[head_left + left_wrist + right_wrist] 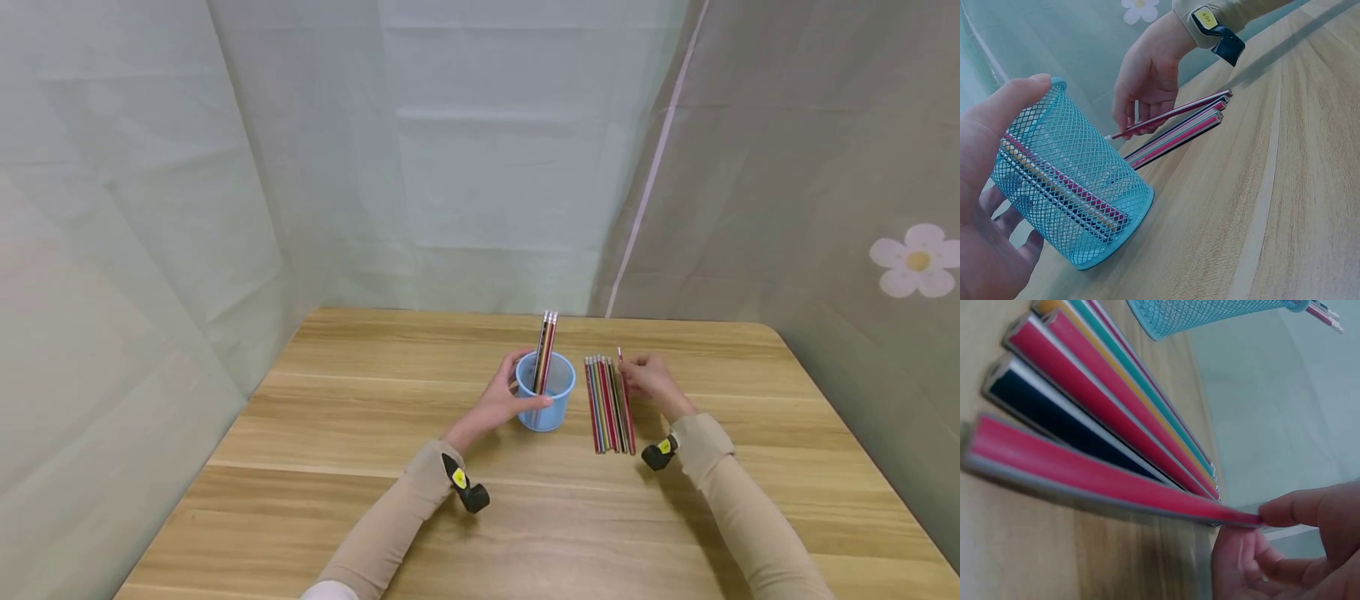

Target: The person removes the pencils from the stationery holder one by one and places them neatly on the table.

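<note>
My left hand (513,396) holds a light blue mesh pencil cup (1079,181), thumb and fingers around its sides near the rim. Inside the cup several pencils (546,350) lean together with their tips down out of sight and their capped ends up. To the right of the cup, my right hand (651,379) pinches a red pencil (1116,481) near its far, white-tipped end. That end is raised, and the near end lies low at the wood. Beside it a row of pencils (606,404) in red, black, green and yellow lies side by side on the table.
The wooden table (360,500) has its far edge close to a pale hanging cloth (480,167). More cloth closes in the left and right sides, the right one with a white flower print (918,260).
</note>
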Tool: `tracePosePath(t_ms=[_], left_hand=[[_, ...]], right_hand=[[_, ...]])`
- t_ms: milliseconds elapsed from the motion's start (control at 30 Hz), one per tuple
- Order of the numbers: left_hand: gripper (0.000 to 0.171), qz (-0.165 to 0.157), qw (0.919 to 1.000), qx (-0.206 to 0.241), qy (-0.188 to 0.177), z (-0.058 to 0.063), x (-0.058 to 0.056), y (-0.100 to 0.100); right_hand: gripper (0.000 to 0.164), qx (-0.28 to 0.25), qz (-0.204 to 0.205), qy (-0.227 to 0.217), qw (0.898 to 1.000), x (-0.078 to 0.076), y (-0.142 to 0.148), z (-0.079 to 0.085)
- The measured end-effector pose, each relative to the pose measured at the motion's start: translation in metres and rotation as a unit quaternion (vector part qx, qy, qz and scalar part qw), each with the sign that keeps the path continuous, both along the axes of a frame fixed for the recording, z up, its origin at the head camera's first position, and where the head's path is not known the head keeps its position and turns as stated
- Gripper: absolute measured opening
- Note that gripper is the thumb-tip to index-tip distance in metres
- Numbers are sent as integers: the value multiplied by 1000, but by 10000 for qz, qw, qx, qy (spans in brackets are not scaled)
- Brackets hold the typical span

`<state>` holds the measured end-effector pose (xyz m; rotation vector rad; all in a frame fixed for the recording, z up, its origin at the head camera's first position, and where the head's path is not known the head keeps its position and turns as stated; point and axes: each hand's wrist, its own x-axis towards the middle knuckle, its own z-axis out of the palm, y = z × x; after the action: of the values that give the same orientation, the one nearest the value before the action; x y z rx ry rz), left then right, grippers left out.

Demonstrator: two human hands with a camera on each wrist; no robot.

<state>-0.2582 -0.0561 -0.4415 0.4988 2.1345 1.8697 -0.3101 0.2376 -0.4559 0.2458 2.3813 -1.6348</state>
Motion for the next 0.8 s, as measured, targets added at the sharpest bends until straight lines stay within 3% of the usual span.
tracePosePath(t_ms=[67, 300, 433, 800], left_hand=[[90, 13, 10000, 14, -1, -1, -1, 0], [92, 189, 9997, -5, 139, -34, -17, 3], [94, 178, 9995, -22, 241, -35, -18, 3], [88, 200, 9998, -34, 83, -33, -17, 4]], right_hand=[[39, -23, 39, 12, 10000, 0, 0, -1], [37, 324, 93, -43, 9994, 0, 1, -4], [36, 442, 47, -106, 9990, -1, -1, -4], [33, 449, 141, -1, 9989, -1, -1, -3]])
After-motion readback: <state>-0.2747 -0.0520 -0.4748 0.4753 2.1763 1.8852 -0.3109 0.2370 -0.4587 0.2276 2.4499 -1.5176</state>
